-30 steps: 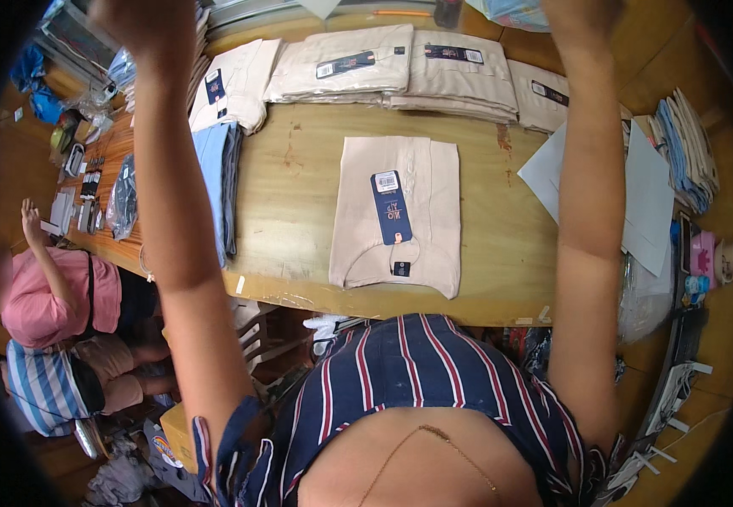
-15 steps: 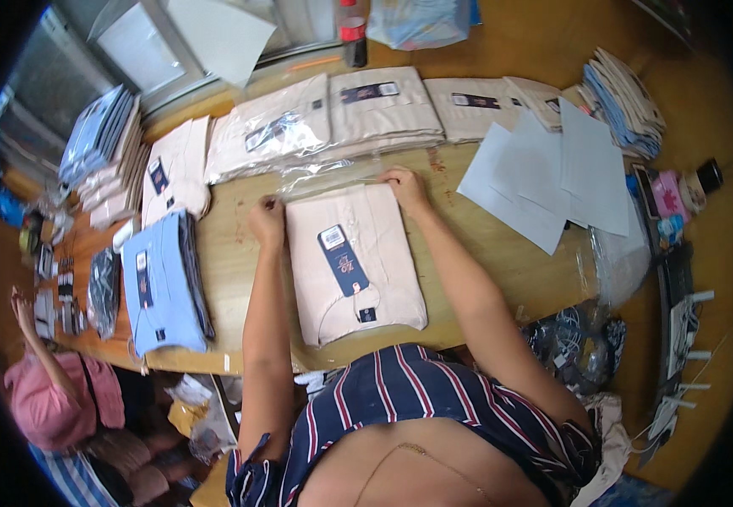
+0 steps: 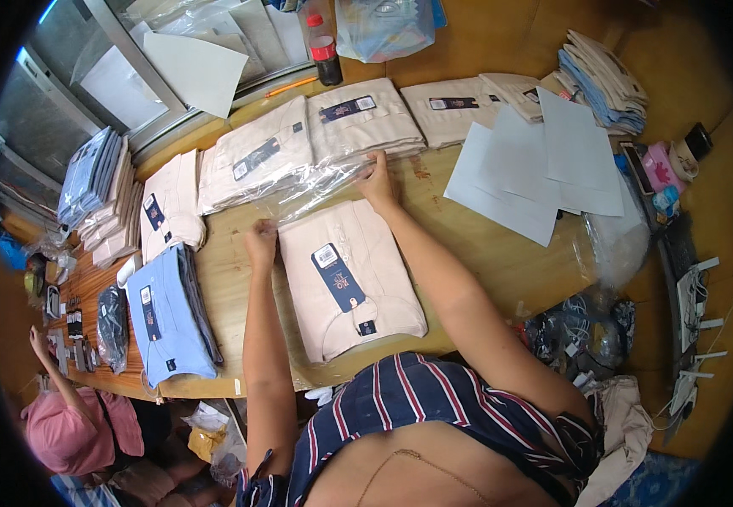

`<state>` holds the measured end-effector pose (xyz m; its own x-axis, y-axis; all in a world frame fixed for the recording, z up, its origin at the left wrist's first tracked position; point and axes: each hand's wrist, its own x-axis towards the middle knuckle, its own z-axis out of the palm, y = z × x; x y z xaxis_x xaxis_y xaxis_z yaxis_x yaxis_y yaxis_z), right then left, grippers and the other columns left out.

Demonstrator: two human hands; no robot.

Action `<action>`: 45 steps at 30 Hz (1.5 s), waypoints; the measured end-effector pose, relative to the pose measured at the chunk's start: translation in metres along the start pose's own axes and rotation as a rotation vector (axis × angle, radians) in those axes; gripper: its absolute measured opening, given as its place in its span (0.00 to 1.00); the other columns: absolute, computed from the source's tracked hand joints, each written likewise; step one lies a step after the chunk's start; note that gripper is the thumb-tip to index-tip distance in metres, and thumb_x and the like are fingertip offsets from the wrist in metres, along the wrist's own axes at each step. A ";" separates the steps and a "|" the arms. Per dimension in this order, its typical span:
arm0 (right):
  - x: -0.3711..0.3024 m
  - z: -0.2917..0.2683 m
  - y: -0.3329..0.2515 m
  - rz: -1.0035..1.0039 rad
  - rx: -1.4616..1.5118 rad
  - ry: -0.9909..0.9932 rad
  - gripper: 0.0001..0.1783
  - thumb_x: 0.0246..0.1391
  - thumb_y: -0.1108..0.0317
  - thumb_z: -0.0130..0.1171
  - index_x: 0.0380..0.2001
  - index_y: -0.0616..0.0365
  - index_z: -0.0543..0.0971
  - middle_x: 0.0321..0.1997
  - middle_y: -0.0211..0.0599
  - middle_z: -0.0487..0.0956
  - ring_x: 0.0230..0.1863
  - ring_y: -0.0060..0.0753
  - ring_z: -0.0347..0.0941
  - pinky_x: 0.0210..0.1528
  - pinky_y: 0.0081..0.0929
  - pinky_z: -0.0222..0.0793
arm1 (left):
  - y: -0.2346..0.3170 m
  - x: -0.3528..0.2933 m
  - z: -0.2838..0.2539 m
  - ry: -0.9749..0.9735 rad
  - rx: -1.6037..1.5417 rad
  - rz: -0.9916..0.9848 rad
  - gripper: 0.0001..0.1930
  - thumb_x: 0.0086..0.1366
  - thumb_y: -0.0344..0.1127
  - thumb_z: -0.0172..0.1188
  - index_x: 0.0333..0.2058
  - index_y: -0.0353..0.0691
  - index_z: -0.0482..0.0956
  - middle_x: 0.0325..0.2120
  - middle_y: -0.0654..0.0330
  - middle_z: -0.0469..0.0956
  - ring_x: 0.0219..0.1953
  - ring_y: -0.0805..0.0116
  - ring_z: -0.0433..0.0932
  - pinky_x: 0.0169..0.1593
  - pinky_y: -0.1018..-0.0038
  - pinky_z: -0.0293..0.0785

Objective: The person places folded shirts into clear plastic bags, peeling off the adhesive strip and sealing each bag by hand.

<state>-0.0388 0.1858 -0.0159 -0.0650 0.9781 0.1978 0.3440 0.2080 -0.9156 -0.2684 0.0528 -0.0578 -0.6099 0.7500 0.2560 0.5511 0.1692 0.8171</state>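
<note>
both hands down from overhead a second ago; left hand (image 3: 260, 239) and right hand (image 3: 377, 179) now pinch clear bag (image 3: 320, 188) mouth at folded beige shirt (image 3: 348, 277), table (image 3: 502, 262) centre; bagging underway.

Matt cloth shirt (image 3: 345, 283), glossy plastic bag (image 3: 320, 190)

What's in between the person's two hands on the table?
In the head view, between the left hand and the right hand lie crinkled clear plastic bag and the top edge of the folded beige shirt.
</note>
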 end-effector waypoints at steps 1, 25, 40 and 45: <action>0.002 0.003 0.001 -0.006 -0.023 0.027 0.25 0.30 0.76 0.61 0.35 0.52 0.62 0.22 0.31 0.73 0.26 0.30 0.69 0.29 0.27 0.62 | 0.009 -0.004 -0.002 -0.021 0.003 -0.018 0.05 0.45 0.22 0.54 0.24 0.33 0.75 0.20 0.56 0.76 0.23 0.71 0.74 0.29 0.78 0.68; 0.022 0.012 -0.021 -0.122 0.334 0.010 0.25 0.33 0.80 0.57 0.39 0.54 0.65 0.20 0.30 0.70 0.21 0.21 0.65 0.26 0.18 0.63 | 0.016 -0.008 -0.003 0.025 0.107 -0.043 0.06 0.46 0.27 0.54 0.25 0.33 0.76 0.18 0.55 0.75 0.21 0.74 0.71 0.27 0.76 0.65; 0.040 0.026 -0.011 -0.207 0.491 -0.088 0.25 0.30 0.73 0.64 0.35 0.54 0.65 0.22 0.30 0.72 0.20 0.19 0.64 0.24 0.20 0.63 | 0.043 -0.012 -0.008 -0.033 0.162 -0.124 0.06 0.45 0.27 0.54 0.25 0.35 0.76 0.21 0.49 0.75 0.25 0.58 0.75 0.30 0.71 0.68; 0.050 0.037 -0.021 -0.131 0.449 -0.057 0.22 0.32 0.73 0.64 0.34 0.55 0.67 0.20 0.31 0.72 0.20 0.19 0.65 0.24 0.19 0.62 | 0.040 -0.013 -0.007 -0.016 0.114 -0.072 0.07 0.44 0.27 0.55 0.25 0.35 0.76 0.21 0.47 0.74 0.25 0.55 0.75 0.30 0.70 0.68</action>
<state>-0.0844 0.2306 0.0002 -0.1368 0.9396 0.3138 -0.1087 0.3007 -0.9475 -0.2425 0.0454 -0.0249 -0.6415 0.7431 0.1904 0.5681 0.2934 0.7689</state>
